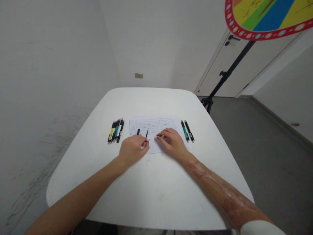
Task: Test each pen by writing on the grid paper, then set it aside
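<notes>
My left hand (133, 150) is closed in a pinch around a thin black pen (146, 133), whose tip rests on a white sheet of paper (154, 125) with handwriting. A small black pen cap (138, 132) lies on the sheet just beside that hand. My right hand (172, 141) lies flat on the sheet's right part, fingers stretched out and holding nothing. The sheet lies on a white table (146, 189).
Several pens (116, 130) lie in a row left of the sheet, two pens (187, 131) right of it. A colourful wheel (266, 18) on a black stand (220, 81) is at the far right, before a white door (234, 62). Grey floor lies to the right.
</notes>
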Motion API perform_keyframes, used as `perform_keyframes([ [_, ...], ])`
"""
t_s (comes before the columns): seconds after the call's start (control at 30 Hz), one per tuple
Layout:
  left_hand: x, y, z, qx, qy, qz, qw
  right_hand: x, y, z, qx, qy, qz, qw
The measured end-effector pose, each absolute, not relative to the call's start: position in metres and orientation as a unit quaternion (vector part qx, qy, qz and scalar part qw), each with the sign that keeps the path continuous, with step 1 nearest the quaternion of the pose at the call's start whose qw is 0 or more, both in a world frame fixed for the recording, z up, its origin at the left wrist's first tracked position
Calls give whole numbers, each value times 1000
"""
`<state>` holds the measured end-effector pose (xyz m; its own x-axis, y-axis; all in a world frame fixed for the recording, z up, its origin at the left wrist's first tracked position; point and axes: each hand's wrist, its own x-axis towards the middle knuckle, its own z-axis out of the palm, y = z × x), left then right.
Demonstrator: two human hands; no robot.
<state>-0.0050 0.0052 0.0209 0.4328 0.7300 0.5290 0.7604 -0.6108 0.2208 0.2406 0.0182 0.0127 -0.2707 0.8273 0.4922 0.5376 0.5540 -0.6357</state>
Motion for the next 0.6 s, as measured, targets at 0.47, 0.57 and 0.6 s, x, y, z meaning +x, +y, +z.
perform_keyframes([
  [0.47, -2, 5, 17, -857, -436, -272, 43, 237, 18, 8, -457, -818, 107, 331],
  [0.57, -9, 8, 22, -859, -415, -296, 46, 237, 16, 11, -455, -812, 126, 344],
  [0.6, -13, 10, 24, -858, -411, -305, 41, 237, 16, 12, -454, -802, 141, 361],
])
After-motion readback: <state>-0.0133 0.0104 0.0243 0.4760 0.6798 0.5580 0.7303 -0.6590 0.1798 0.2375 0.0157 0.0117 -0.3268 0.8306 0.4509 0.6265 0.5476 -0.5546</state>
